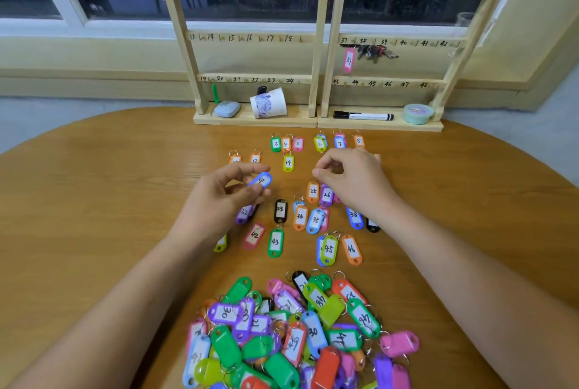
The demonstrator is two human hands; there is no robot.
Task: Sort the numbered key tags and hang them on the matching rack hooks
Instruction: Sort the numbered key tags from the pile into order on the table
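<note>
Nearest you lay the heap of unsorted tags (297,335), a jumble of colours at the near edge of the table (94,200). Beyond it, your left hand (219,197) pinched a blue tag (260,180) between thumb and fingertips, lifted a little off the wood, its number turned too far to read for certain. To its right, between your hands, the sorted rows (275,243) ran in order: 3, 4, 5 at the far end, 14 below them, then 33, 34, 35, and 42, 43, 45, 46 closer in. Your right hand (351,181) hovered over tag 25 (312,191) with its fingers curled and thumb close to forefinger; whether it held anything, I could not tell. At the far edge stood the rack (316,43), almost bare: only the pink tag 37 (348,60) hung from a hook, with a bunch of keys (374,52) just beside it under 38

By my reading you were in the sorting step, with hanging hardly begun. The next move called for reading the blue tag's number and laying it face up in its place among the rows, without nudging its neighbours
</note>
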